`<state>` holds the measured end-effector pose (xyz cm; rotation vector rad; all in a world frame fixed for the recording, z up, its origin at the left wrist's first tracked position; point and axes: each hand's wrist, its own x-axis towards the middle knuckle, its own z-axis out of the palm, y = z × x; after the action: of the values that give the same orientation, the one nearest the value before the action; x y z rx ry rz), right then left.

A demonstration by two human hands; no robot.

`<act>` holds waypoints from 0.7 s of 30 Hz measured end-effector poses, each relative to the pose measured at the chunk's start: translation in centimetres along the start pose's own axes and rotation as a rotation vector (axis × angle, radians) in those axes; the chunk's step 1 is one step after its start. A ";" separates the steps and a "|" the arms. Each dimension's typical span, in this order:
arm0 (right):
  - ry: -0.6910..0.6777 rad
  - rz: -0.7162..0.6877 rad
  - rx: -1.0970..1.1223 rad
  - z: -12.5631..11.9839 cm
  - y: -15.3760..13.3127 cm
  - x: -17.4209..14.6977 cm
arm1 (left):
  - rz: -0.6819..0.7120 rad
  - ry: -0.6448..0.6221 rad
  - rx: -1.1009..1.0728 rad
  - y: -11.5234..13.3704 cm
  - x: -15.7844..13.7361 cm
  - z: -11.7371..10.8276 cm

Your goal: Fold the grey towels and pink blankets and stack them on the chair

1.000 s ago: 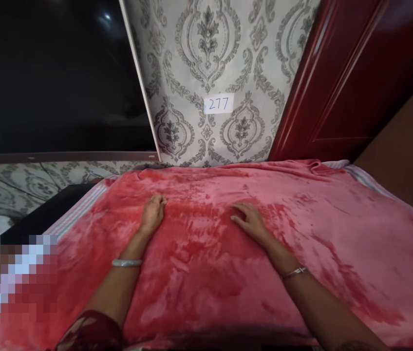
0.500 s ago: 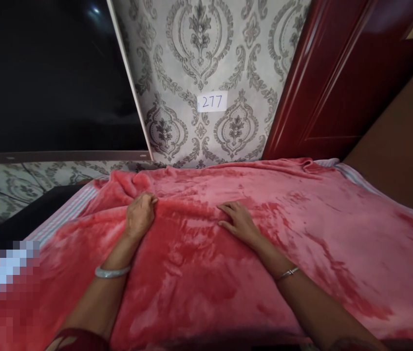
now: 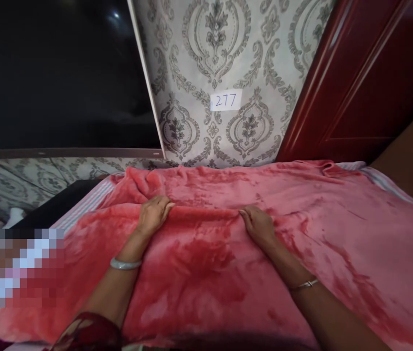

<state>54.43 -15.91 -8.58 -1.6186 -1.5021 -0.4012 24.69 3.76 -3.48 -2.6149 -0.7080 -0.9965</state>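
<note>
A plush pinkish-red blanket (image 3: 199,273) lies spread in front of me, its pile brushed into lighter and darker patches. My left hand (image 3: 154,214) is closed on a ridge of it left of the middle, with a pale bangle (image 3: 125,264) on that wrist. To the right, my right hand (image 3: 258,225) pinches the same ridge between thumb and fingers. A thin bracelet (image 3: 307,284) circles my right wrist. Between both hands the fold is drawn into a fairly straight raised line.
A striped cloth (image 3: 89,202) shows beneath the blanket at the left and far right. Behind stand a large black screen (image 3: 60,73), a patterned wall (image 3: 214,63) with a paper marked 277 (image 3: 226,100), and a dark red wooden panel (image 3: 341,83). A blurred patch covers the lower left.
My right hand has gone from loosely spread fingers to gripping the blanket. The ridge between my hands is now raised and straighter. The view has shifted slightly left.
</note>
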 end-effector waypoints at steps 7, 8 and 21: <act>-0.142 0.055 0.026 -1.5 -0.3 -0.9 | -0.163 -0.203 -0.041 0.4 -0.6 -0.4; -0.168 0.050 0.031 -1.6 -0.1 -1.0 | -0.185 -0.225 -0.059 0.3 -0.7 -0.4; -0.270 0.088 0.022 -0.9 1.0 -1.6 | -0.877 -0.121 0.254 -6.5 -3.8 -4.0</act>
<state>55.26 -17.55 -9.63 -1.7677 -1.6183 -0.1191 16.63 6.33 -2.71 -2.1327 -1.9542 -0.8395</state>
